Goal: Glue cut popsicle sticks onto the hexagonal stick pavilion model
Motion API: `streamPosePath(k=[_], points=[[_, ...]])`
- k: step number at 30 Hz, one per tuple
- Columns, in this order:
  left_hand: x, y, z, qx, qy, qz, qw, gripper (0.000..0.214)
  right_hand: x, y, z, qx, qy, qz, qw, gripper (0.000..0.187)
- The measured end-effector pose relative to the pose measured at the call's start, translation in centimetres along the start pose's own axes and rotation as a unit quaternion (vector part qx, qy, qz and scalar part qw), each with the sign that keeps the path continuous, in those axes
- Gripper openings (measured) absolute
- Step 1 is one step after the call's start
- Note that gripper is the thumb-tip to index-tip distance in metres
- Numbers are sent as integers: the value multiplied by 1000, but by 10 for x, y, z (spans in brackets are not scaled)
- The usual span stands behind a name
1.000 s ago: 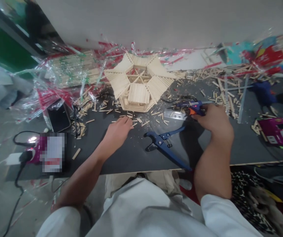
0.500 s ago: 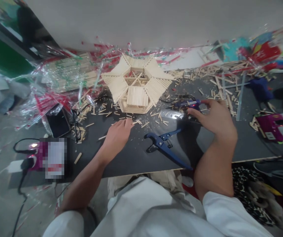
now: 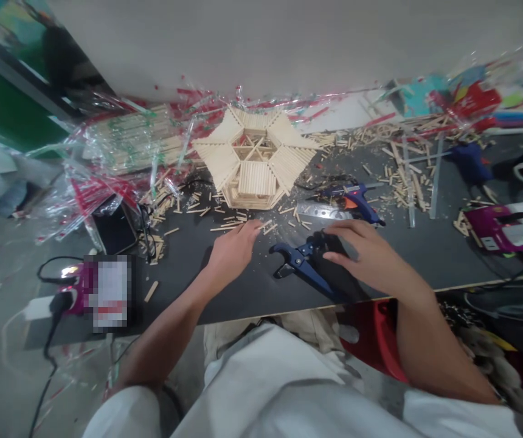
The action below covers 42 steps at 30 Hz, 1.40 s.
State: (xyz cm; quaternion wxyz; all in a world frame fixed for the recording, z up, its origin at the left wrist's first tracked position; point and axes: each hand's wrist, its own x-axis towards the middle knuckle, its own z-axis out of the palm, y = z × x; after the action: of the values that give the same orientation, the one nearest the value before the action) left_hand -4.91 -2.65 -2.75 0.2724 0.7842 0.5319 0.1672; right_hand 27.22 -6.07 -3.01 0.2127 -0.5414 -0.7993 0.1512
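Note:
My left hand (image 3: 233,250) rests low over the dark table, fingers bunched together beside short cut wooden sticks (image 3: 268,227); what its fingertips hold, if anything, is hidden. Blue-handled cutters (image 3: 298,261) lie on the table between my hands, jaws to the left. Over their upper handle hovers my right hand (image 3: 371,255), thumb and fingers apart, with nothing seen in it. Beyond that hand a blue glue gun (image 3: 360,202) lies on its side near a metal ruler (image 3: 320,211). A six-sided model of wooden sticks (image 3: 256,176), with flared panels, stands behind my left hand.
Clear plastic wrapping and bundled sticks (image 3: 129,143) cover the back left. A phone (image 3: 114,225) and a purple power strip (image 3: 76,286) sit at left. Right are a second glue gun (image 3: 471,163), clear glue sticks (image 3: 436,176) and another purple power strip (image 3: 494,228). Cords trail there.
My right hand has let go of the glue gun, which now lies on the table, and has moved toward me over the cutters' handle. My left hand has shifted slightly right.

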Motion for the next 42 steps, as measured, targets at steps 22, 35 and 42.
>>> streamPosePath(k=[22, 35, 42], points=[[39, 60, -1, -514, 37, -84, 853, 24, 32, -42, 13, 60, 95, -18, 994, 16], [38, 62, 1, -511, 20, -97, 854, 32, 23, -41, 19, 73, 90, -18, 993, 13], [38, 64, -3, -533, 7, -104, 840, 23, 10, -38, 23, 84, 57, -5, 995, 23]])
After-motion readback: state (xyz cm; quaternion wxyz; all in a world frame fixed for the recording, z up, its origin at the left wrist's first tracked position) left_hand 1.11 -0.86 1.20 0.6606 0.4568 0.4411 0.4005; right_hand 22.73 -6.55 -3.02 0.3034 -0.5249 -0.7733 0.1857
